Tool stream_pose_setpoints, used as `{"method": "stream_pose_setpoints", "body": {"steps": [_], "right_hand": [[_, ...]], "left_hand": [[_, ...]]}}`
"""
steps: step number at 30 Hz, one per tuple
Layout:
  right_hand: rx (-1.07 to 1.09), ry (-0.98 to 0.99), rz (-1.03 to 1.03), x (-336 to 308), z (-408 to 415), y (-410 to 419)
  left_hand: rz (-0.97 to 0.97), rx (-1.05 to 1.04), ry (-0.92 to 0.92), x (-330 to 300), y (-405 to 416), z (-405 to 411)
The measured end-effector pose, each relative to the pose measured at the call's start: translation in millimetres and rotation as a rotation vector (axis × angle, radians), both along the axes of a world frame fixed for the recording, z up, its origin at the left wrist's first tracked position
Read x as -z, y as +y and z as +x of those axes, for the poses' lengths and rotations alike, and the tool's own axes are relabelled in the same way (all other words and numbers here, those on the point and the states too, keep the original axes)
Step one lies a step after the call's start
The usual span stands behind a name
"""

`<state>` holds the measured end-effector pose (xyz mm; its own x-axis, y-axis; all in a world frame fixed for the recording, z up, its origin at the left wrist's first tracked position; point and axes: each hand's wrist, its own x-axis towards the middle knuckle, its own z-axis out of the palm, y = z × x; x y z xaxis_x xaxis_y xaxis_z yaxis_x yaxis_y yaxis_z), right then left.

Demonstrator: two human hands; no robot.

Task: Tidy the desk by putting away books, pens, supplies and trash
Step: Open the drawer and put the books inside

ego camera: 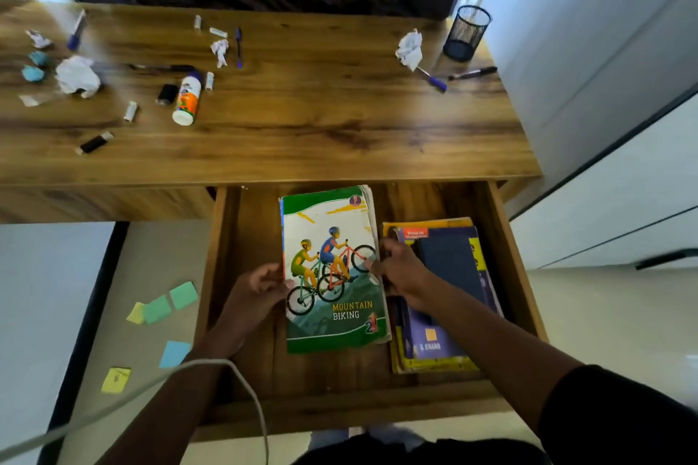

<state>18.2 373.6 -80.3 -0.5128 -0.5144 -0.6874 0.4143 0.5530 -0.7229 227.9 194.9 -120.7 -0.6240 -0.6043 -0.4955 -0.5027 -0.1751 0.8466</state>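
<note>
Nearest to the camera, a pale grey cable [241, 381] curves across the left forearm, and just behind it is the front board of the open wooden drawer [340, 408], pulled out from under the brown wooden desk [302, 132].

Inside the drawer, a green and white book with cyclists and the words "Mountain Biking" [334, 268] lies on top of a small pile, a little left of the middle. On its right, touching or almost touching, lies a second pile: a dark blue book [451, 264] on purple and yellow ones. The piles sit side by side, probably so that both fit flat and the drawer can close.

The left hand [260, 285] holds the left edge of the green book, the thumb on the cover and the fingers curled around the edge. The right hand [396, 268] pinches the right edge, between the two piles; how far its fingers go under the book I cannot tell. I think both hands are setting the book straight on its pile.

Much is left to do. On the far desk lie a white glue bottle with an orange label [187, 98], several blue pens [238, 47], crumpled white paper [77, 75] and small bits of trash. A black mesh pen cup [466, 32] stands at the far right corner. Green, blue and yellow sticky notes [162, 308] lie on the floor at the left.
</note>
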Motion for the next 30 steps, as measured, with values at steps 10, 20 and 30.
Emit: {"method": "stream_pose_setpoints", "body": {"steps": [10,20,30], "right_hand": [[-0.306,0.323,0.422,34.7,18.8,16.2],[-0.69,0.645,0.608,38.1,34.9,17.2],[-0.698,0.861,0.615,36.4,49.8,19.9]], "left_hand": [[0.077,0.034,-0.293,13.3,16.3,-12.2],[-0.075,0.085,-0.373,28.6,26.5,-7.2],[-0.024,0.0,-0.382,32.0,28.2,-6.6]]}}
